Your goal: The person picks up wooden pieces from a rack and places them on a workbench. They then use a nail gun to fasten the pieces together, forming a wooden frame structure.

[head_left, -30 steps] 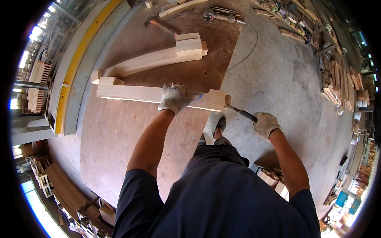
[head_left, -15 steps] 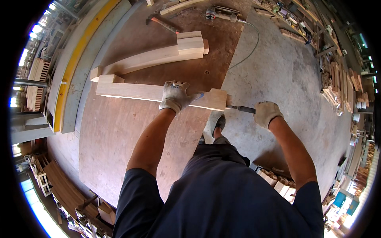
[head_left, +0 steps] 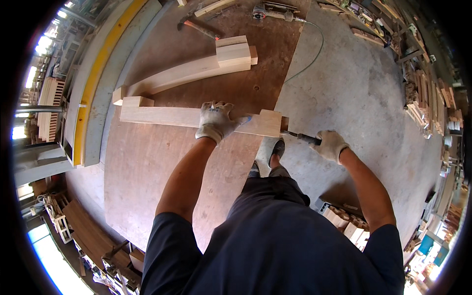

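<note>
A pale wooden beam (head_left: 164,114) with a raised block at each end lies crosswise in front of me. My gloved left hand (head_left: 215,120) is clamped over its right half, fingers bent over the far edge and thumb stretched along the wood. In my gloved right hand (head_left: 330,146) is a slim hand tool (head_left: 308,139) with a dark handle, its thin metal end at the beam's right end by a short tenon (head_left: 284,123). Whether it is a chisel or a file I cannot tell. Just beyond lies a second, curved wooden piece (head_left: 187,73), with similar end blocks.
Under the wood is a brown board (head_left: 147,172) on the concrete floor (head_left: 354,98). A hammer (head_left: 200,29) and a power tool (head_left: 273,14) with a green hose (head_left: 322,44) lie farther off. A yellow-striped metal beam (head_left: 88,93) runs along the left; wood offcuts (head_left: 418,98) are piled right.
My right hand has dropped slightly toward me, tilting the tool's handle lower while its end stays by the tenon. My left hand keeps its place on the beam.
</note>
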